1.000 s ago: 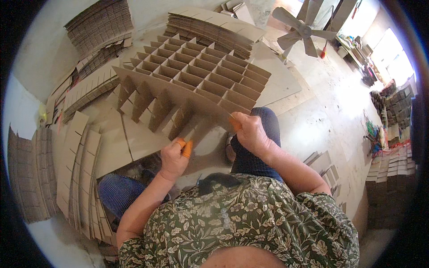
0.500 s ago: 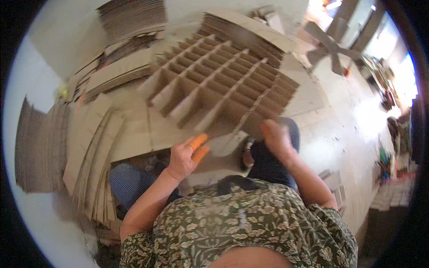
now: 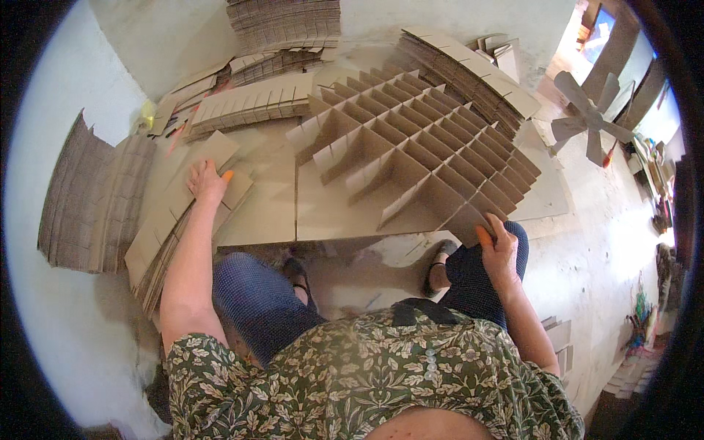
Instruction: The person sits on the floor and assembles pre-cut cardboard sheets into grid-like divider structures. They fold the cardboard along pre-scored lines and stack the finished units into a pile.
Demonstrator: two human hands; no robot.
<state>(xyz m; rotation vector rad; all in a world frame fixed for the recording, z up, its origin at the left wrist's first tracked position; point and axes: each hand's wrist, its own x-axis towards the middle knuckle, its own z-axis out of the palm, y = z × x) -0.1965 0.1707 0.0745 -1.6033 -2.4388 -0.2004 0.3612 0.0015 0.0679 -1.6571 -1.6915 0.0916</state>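
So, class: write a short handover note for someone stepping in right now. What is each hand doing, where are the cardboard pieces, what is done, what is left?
Left hand: flat on the stack of slotted strips at the left side, gripping nothing.
Right hand: pinching the near corner of the divider grid.
Done: most of the grid stands slotted together on the flat cardboard sheet.
Left: the near-left cells look unfinished; more strips probably go in.

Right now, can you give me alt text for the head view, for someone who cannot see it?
A seated person's left hand presses on a pile of slotted cardboard strips, while the right hand grips the near corner of a cardboard divider grid lying on a flat cardboard sheet. More cardboard stacks ring the floor, and a fan stands at right.
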